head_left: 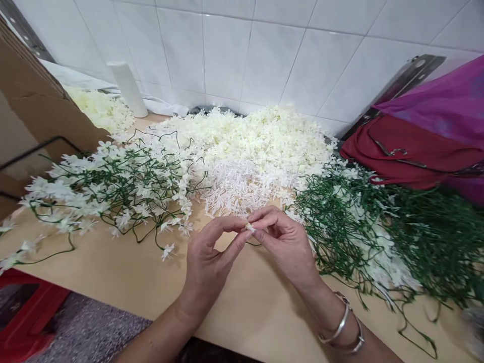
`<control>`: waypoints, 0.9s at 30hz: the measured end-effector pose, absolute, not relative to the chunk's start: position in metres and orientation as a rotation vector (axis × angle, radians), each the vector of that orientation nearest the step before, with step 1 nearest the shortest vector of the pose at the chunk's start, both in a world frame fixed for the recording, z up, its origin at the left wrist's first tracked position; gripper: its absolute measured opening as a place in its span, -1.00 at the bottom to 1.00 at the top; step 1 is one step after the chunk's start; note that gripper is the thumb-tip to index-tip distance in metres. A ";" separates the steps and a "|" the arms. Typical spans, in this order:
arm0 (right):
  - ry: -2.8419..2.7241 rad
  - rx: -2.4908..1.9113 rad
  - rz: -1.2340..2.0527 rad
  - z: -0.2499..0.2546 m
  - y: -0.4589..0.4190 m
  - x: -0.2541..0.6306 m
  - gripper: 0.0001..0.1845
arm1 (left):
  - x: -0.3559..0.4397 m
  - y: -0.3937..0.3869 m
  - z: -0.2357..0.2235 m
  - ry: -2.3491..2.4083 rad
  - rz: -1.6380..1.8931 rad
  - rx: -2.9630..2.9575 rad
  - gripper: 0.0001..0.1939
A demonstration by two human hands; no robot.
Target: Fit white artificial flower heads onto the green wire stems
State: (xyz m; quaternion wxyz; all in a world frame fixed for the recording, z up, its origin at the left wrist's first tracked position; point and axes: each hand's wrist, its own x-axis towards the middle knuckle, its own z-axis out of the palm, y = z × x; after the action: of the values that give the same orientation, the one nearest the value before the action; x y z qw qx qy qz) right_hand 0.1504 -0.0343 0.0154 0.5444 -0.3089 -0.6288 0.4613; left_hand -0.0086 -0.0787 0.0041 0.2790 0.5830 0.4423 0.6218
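Observation:
Over the front middle of the table, my left hand (212, 257) and my right hand (285, 242) meet at the fingertips. Between them they pinch a small white artificial flower piece (250, 228), mostly covered by the fingers. A short dark green stem shows just below my right fingertips. Beyond the hands lies a heap of thin white flower stamens (236, 189). Behind that spreads a large pile of cream-white artificial blossoms (260, 133). Close to my right hand is a tangle of green plastic stems (333, 222).
White flowers on green stems (128, 181) cover the left of the table (128, 272). A cardboard box (45, 96) and a white cylinder (128, 89) stand behind them. Dark red cloth (416, 146) lies at the right against the tiled wall (280, 55). A red stool (30, 317) is below, left.

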 end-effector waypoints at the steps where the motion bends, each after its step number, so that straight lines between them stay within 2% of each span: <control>1: -1.487 -0.730 1.087 0.015 -0.035 0.150 -0.83 | -0.009 -0.079 0.002 1.196 1.713 1.614 -0.85; 5: -1.488 -0.718 1.046 0.016 -0.037 0.147 -0.78 | -0.009 -0.080 -0.002 1.236 1.828 1.639 -0.76; 14: -1.613 -0.814 0.881 0.019 -0.034 0.149 -0.69 | -0.010 -0.078 0.006 1.221 1.720 1.697 -0.76; 18: -1.639 -0.810 0.848 0.017 -0.033 0.150 -0.75 | -0.012 -0.076 0.008 1.264 1.657 1.737 -0.76; 24: -1.584 -0.800 0.977 0.010 -0.030 0.151 -0.95 | -0.015 -0.076 0.010 1.287 1.631 1.807 -0.77; 27: -1.527 -0.796 1.067 0.007 -0.029 0.151 -0.93 | -0.015 -0.077 0.011 1.269 1.613 1.790 -0.79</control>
State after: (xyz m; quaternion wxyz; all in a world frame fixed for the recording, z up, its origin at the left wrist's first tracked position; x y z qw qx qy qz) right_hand 0.1512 -0.0286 0.0074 0.5294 -0.3335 -0.6394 0.4470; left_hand -0.0154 -0.0769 0.0106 0.2076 0.6431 0.4558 0.5792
